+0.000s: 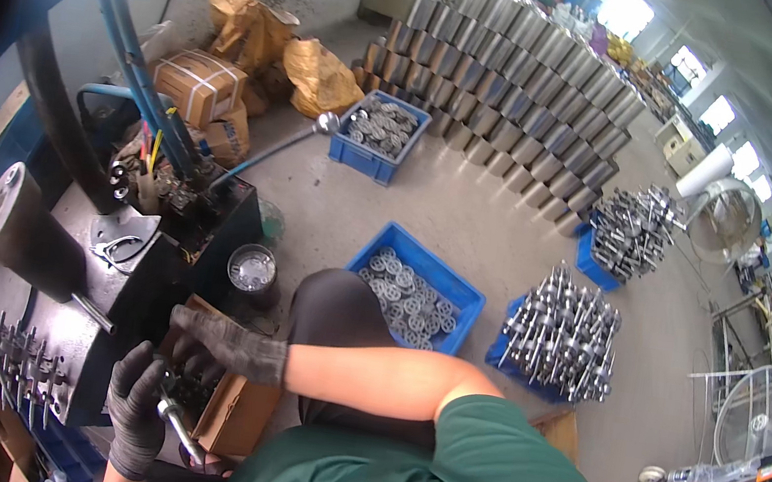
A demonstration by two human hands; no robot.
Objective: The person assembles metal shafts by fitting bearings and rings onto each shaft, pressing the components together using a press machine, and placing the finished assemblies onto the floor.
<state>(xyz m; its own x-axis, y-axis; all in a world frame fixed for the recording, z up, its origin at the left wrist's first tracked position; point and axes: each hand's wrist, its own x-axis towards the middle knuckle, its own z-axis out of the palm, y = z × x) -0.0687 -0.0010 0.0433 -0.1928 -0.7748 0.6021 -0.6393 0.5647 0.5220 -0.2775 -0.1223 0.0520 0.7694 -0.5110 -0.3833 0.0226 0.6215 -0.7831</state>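
My left hand (135, 415), in a dark grey glove, is closed around a metal shaft (175, 427) with a thicker collar; the shaft tilts down toward my lap. My right hand (236, 345), gloved too, is over an open cardboard box (232, 418) between my legs and the machine. Its fingers bend down toward dark small parts in the box. The fingertips blend into the dark, so whether they grip anything is hidden. Beside both hands stands a dark machine block (125, 302) with a large grey cylinder (33, 233) on top.
Several shafts stand in a rack (24, 362) at the left. A blue crate (467, 298) of round spoked discs lies past my knee, with another crate (363, 158) farther off. Shafts fill a bin (561, 337) at the right. A metal can (252, 271) stands near the machine. Stacked cylinders (518, 91) rise behind.
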